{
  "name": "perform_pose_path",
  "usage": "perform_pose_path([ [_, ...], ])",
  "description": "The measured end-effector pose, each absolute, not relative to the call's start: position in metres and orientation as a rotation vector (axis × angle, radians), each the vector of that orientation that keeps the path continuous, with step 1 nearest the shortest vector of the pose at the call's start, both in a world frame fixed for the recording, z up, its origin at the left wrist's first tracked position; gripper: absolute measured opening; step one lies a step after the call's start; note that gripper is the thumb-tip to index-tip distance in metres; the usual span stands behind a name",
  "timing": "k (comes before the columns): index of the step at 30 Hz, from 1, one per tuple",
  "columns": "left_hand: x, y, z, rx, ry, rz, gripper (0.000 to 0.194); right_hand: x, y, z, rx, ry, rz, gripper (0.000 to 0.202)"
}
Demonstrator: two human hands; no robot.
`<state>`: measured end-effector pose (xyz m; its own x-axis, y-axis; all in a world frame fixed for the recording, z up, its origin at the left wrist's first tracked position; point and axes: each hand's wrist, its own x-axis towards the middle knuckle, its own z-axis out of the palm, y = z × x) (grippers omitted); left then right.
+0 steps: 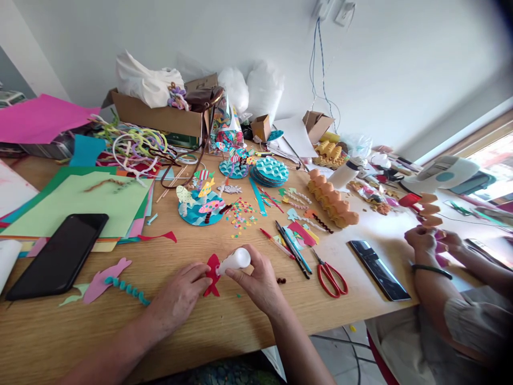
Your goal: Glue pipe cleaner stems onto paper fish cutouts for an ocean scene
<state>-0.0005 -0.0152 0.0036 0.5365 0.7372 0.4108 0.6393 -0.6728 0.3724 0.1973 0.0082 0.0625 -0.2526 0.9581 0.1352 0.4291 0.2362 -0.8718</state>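
Observation:
My right hand (pixel 260 278) is wrapped round a white glue stick (pixel 234 260), which is tilted with its tip on a red paper fish (pixel 212 286). The fish lies flat on the wooden table. With fingers together, my left hand (pixel 182 291) holds the fish down by its left edge. Left of that hand are a pink paper fish (pixel 105 280) and a curled teal pipe cleaner (pixel 127 290). Beyond my hands, a blue scalloped disc (pixel 192 214) carries several upright paper fish.
Red-handled scissors (pixel 332 278), pens (pixel 294 248) and a phone (pixel 379 270) lie to the right. Another phone (pixel 58 256) rests partly on coloured paper (pixel 76 203) at left. An egg-carton strip (pixel 332 200) stands beyond. Another person's hands (pixel 425 243) work at far right.

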Motion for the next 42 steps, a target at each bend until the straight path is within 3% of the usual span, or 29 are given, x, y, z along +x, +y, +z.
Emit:
perform_pose_path([
  [8, -0.001, -0.014, 0.01, 2.628, 1.167, 0.748, 0.032, 0.202, 0.009, 0.041, -1.162, -1.385, 1.242, 0.026],
  [42, -0.001, -0.014, 0.009, 2.714, 1.17, 0.764, 0.031, 0.203, 0.011, 0.048, -1.188, -1.554, 1.122, 0.022],
])
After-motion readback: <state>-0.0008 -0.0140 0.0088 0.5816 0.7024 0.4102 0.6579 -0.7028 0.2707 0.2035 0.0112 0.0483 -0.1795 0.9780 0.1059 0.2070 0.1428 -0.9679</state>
